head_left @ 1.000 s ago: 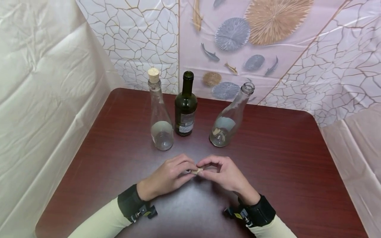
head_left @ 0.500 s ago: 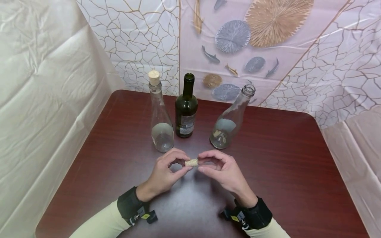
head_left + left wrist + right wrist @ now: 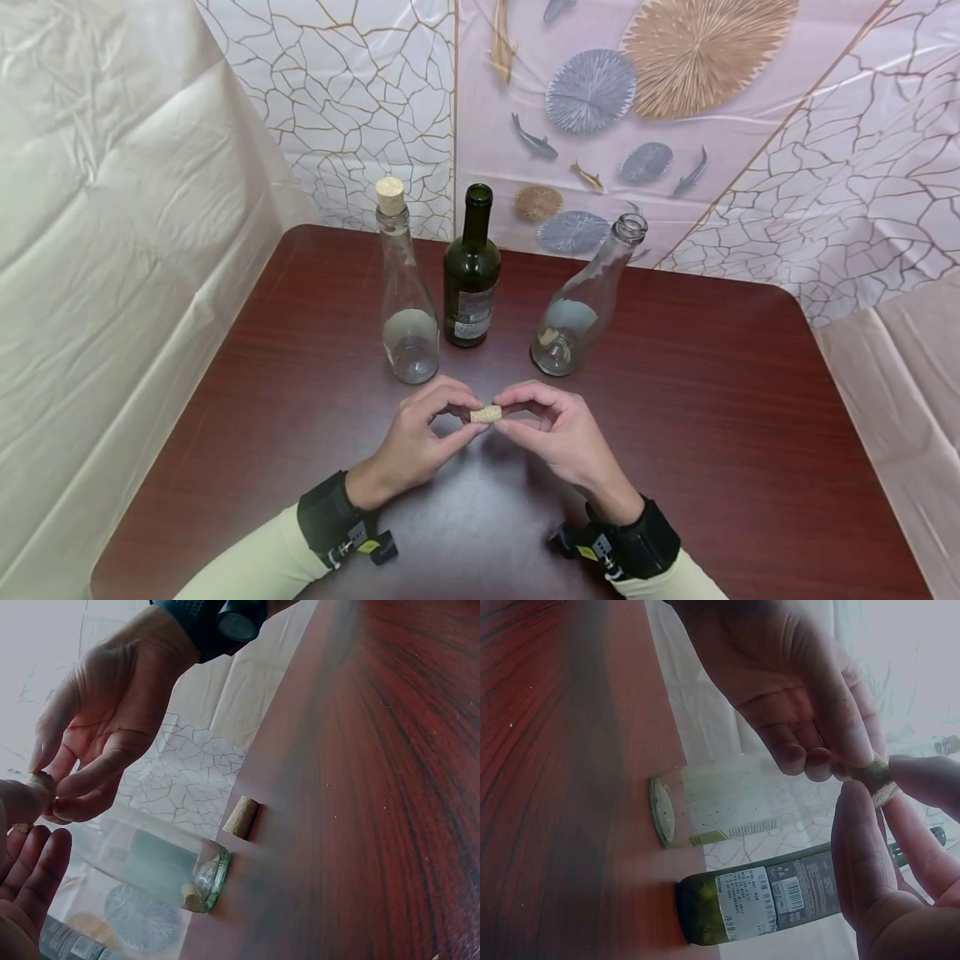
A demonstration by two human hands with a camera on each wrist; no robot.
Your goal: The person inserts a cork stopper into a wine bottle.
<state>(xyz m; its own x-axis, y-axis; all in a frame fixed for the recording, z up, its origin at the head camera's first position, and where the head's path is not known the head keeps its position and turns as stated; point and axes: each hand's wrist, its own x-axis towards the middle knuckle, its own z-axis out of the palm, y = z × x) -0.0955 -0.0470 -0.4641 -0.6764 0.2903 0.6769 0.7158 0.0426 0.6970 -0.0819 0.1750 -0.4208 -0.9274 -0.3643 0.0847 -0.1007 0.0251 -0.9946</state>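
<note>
A small cork [image 3: 486, 414] lies sideways between my two hands, low in front of the bottles. My left hand [image 3: 420, 437] pinches its left end between thumb and fingers. At the other end, the thumb and fingertips of my right hand [image 3: 566, 437] pinch it too. The right wrist view shows the cork [image 3: 881, 780] darker, partly covered by fingertips. A second cork [image 3: 241, 817] stands on the table beside a clear bottle in the left wrist view; I cannot see it in the head view.
Behind the hands stand a clear bottle [image 3: 411, 333] with a cork stopper [image 3: 390, 196] in its mouth, a dark green bottle [image 3: 472, 283], and an unstoppered clear bottle [image 3: 581, 312] holding a piece of cork. All are on the reddish-brown table [image 3: 712, 400]. Patterned sheets [image 3: 360, 100] hang behind.
The cork, mostly covered by fingers a second ago, now shows between the fingertips. My left hand has shifted slightly left and its grip has changed. The bottles stay put.
</note>
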